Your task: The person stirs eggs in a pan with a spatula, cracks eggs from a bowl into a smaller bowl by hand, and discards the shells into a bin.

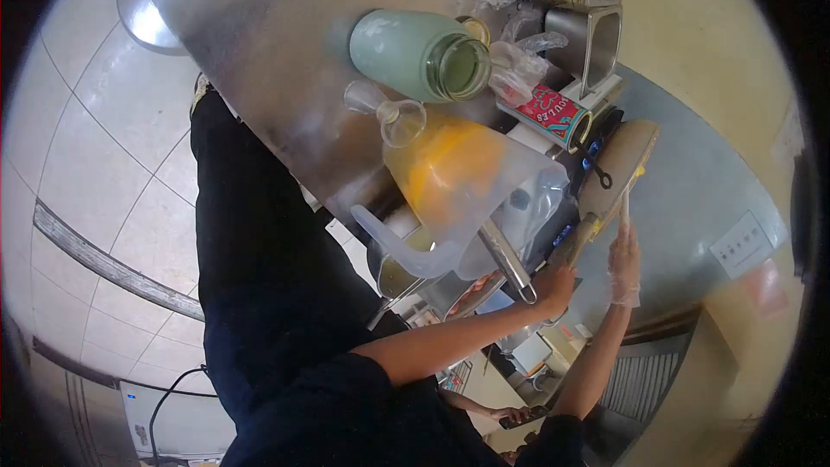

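Note:
My left hand is closed around the handle of a tan frying pan, which is tilted nearly edge-on to me. Yellow bits of food cling to the pan's far edge. My right hand, in a thin clear glove, is closed on a pale thin stick whose tip reaches the pan's edge. Which utensil the stick belongs to cannot be told. Beside my left hand stands a clear plastic pitcher of orange-yellow liquid. A metal utensil handle sticks out of it.
A red tin can has a dark looped handle by its opening. Nearby are a greenish jar, a clear funnel-shaped vessel, metal containers and a steel counter. Behind, another person's hand holds a phone.

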`<state>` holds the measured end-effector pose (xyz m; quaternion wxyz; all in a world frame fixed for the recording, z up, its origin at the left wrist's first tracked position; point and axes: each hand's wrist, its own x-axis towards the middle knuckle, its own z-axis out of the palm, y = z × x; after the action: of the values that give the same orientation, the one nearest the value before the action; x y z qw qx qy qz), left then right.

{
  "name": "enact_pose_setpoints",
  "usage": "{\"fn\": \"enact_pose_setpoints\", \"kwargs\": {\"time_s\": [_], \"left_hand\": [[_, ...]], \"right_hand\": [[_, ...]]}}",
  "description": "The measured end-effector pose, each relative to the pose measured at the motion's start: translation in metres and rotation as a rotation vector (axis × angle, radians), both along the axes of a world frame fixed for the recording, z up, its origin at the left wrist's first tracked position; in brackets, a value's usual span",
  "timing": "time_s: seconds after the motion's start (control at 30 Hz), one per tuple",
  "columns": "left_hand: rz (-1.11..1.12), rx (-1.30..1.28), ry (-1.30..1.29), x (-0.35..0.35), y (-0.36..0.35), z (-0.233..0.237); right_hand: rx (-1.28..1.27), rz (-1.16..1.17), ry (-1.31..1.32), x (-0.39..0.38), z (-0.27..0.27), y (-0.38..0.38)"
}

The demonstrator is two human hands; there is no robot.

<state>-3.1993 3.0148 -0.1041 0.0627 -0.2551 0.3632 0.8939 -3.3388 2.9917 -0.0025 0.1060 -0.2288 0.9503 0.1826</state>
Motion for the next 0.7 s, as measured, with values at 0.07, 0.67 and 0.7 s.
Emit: {"fn": "enact_pose_setpoints", "kwargs": {"time_s": [0.07, 0.67, 0.7], "left_hand": [[-0.018, 0.034, -0.028, -0.007, 0.005, -0.003], [-0.024, -0.054, 0.102, 0.013, -0.001, -0.02], [-0.046, -0.101, 0.118, 0.016, -0.007, -0.011]], "right_hand": [[0.077, -0.197, -0.047, 0.001, 0.015, -0.002], [-0.008, 0.068, 0.11, -0.059, -0.022, 0.032], [-0.148, 0.146, 0.146, -0.069, -0.034, 0.05]]}}
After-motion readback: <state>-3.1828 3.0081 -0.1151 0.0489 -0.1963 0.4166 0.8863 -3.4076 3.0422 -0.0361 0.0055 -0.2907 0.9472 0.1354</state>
